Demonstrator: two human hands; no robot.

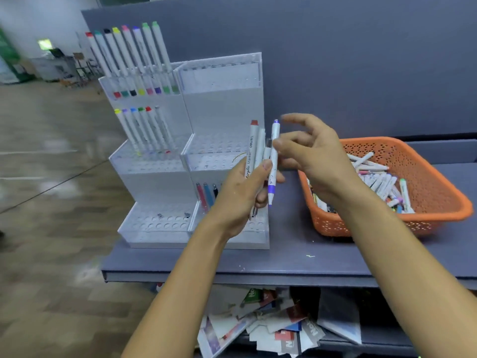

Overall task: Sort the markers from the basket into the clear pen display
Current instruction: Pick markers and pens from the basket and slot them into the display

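While the left hand (242,192) clamps a small bundle of white markers upright in front of the clear pen display (191,151), the right hand (312,156) pinches the purple-capped marker (273,161) at the bundle's edge, its other fingers spread. I'd say one is being picked out for slotting; next comes finding a free hole and lowering it straight in. The display holds eight markers in its top tier, six in the second and three visible low down. Many more lie in the orange basket (438,202).
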